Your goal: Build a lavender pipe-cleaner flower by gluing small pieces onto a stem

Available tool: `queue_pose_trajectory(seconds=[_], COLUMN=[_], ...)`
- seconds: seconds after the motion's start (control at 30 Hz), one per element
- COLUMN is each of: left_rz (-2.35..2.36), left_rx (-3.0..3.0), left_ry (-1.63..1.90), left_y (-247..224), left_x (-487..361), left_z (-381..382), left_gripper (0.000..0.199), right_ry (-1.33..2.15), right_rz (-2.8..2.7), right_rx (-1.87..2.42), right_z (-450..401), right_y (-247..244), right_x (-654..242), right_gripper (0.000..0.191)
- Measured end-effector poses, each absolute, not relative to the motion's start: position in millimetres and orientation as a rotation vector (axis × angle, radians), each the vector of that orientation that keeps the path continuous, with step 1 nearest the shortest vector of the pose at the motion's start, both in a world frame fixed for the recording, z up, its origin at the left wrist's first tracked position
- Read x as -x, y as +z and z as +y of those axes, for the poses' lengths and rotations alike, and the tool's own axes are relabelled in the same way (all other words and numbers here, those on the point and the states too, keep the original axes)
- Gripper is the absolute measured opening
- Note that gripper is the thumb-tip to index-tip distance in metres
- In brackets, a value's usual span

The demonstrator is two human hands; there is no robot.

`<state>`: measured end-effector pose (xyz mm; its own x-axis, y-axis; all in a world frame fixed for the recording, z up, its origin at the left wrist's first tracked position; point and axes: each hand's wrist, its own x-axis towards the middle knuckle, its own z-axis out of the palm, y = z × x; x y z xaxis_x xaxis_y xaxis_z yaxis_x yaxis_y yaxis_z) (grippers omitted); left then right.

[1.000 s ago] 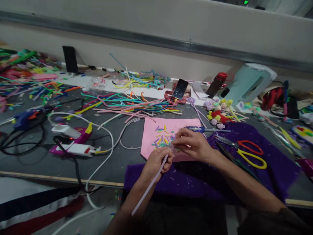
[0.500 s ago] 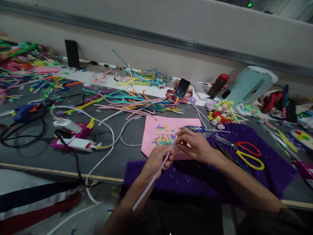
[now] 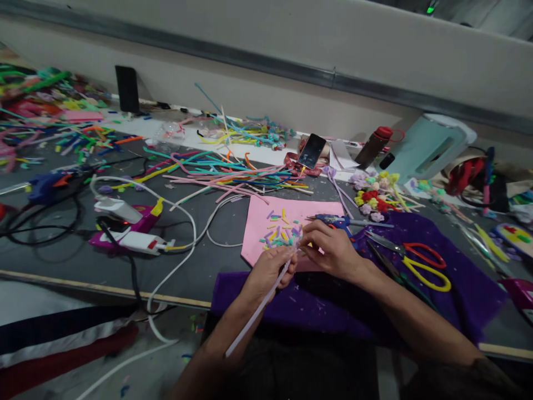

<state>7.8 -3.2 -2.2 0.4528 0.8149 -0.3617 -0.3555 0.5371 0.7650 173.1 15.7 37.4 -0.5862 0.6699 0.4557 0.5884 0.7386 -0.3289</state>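
Observation:
My left hand (image 3: 270,272) is closed around a pale lilac pipe cleaner (image 3: 254,316), whose long end slants down toward my left forearm. At the pipe cleaner's upper end, the fingers of my right hand (image 3: 328,247) are pinched together; what lies between them is too small to make out. Both hands are over the near edge of a pink foam sheet (image 3: 254,225). Short cut pipe cleaner pieces (image 3: 283,228) in yellow, purple and green lie scattered on that sheet. A blue glue gun (image 3: 333,219) rests just beyond my right hand.
Scissors (image 3: 425,261) with red and yellow handles lie on purple cloth (image 3: 462,289) at right. Long pipe cleaners (image 3: 233,175), a phone (image 3: 312,151) and small fuzzy flowers (image 3: 370,197) are farther back. A power strip (image 3: 120,233) with a white cable (image 3: 194,222) sits at left.
The view has shifted slightly. My right fingers remain at the top of the lilac pipe cleaner with only a small movement, and my left hand keeps its hold.

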Motion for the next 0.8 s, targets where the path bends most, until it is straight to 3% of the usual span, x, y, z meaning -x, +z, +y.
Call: queue_pose_trajectory(seconds=[0.3,0.47,0.63,0.8], left_rz=[0.739,0.632,0.592,0.616], left_rx=[-0.600,-0.498,-0.430,-0.482], left_ry=[0.857,0.924,1.107,1.101], left_y=[-1,-1,0,-2], left_x=[-4,-1,0,1], left_z=[-4,-4,-3,-4], left_gripper=[0.026,0.026,0.024,0.024], right_ry=[0.298,0.616,1.004,1.112], right_rz=[-2.118,-1.691,-1.646,-1.521], right_rx=[0.952,1.069,1.119,1.073], right_z=[14,1,-7,0], right_y=[51,41,27,31], right_x=[-186,-174,-149,-145], right_gripper=[0.021,0.005,0.012,0.010])
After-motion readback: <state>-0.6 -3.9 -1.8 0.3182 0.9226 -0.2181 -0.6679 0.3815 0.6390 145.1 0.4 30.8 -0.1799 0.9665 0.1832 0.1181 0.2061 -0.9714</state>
